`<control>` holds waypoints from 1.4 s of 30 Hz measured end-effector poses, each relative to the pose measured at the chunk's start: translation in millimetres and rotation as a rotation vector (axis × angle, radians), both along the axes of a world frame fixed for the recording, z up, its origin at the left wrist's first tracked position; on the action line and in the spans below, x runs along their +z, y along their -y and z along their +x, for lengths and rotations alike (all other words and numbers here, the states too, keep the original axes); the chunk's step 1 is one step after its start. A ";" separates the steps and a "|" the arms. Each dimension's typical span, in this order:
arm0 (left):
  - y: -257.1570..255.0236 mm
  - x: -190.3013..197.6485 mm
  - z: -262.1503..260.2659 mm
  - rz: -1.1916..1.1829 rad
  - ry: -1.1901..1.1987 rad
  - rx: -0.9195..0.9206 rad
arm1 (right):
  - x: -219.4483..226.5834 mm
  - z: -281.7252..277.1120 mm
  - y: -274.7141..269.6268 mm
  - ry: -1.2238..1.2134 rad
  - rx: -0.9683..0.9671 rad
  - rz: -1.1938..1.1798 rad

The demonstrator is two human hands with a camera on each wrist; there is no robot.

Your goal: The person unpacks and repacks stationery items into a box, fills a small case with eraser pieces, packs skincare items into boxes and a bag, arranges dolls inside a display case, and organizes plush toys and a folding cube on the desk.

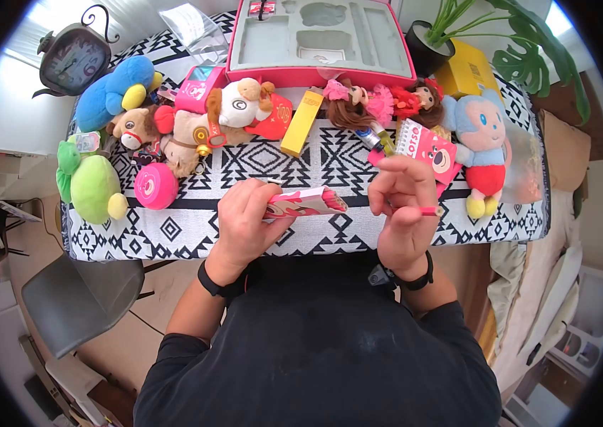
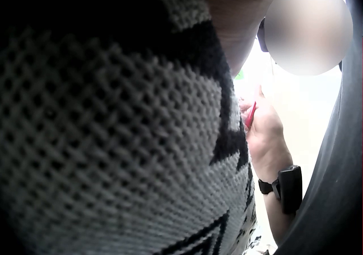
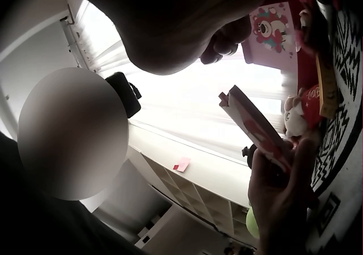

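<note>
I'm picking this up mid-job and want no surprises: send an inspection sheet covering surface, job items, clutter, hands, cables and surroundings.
Surface: black-and-white patterned cloth, toys along its far side.
Job items: pink-and-white pack and a pink pencil, both off the cloth.
Clutter: green plush toy, yellow box, spiral notebook, open pink box at the back.
Hands: left hand grips the pack; right hand holds the pencil.
Cables: thin dark line, probably a cable, on the floor by the chair.
Surroundings: grey chair at left; plant pot behind, right.
</note>
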State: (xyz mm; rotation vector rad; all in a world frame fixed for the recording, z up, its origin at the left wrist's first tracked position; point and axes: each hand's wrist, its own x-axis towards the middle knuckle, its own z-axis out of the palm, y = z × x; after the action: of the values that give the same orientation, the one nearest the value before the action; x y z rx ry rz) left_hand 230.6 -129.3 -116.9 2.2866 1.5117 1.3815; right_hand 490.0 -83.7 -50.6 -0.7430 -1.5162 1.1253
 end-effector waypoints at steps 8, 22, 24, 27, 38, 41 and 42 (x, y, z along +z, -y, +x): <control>0.3 0.0 -0.3 -0.001 -0.005 -0.002 | -5.5 20.3 -15.7 -0.046 -0.109 0.154; 0.1 0.4 -0.6 -0.001 -0.012 -0.003 | 0.8 8.3 -11.6 -0.270 -0.101 0.186; 0.4 0.2 -0.7 -0.006 -0.016 -0.003 | -0.4 8.2 -11.4 -0.264 -0.094 0.188; 0.1 0.2 -1.2 -0.002 -0.017 -0.005 | -0.8 8.9 -10.5 -0.235 -0.095 0.202; 0.0 0.3 0.4 0.027 -0.063 -0.022 | 15.6 0.1 -21.2 0.369 0.168 0.264; 0.5 0.1 -0.3 0.016 -0.038 -0.006 | 2.8 -5.1 -13.8 0.330 0.235 0.183; 0.5 -0.2 -0.7 0.005 -0.022 -0.005 | -0.5 -7.2 -9.8 0.232 0.217 0.103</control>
State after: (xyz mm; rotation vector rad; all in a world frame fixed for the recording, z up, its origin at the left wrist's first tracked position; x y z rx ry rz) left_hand 229.8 -129.7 -117.1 2.3150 1.5090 1.3648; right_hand 482.8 -73.9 -51.1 -0.6678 -1.8718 1.1394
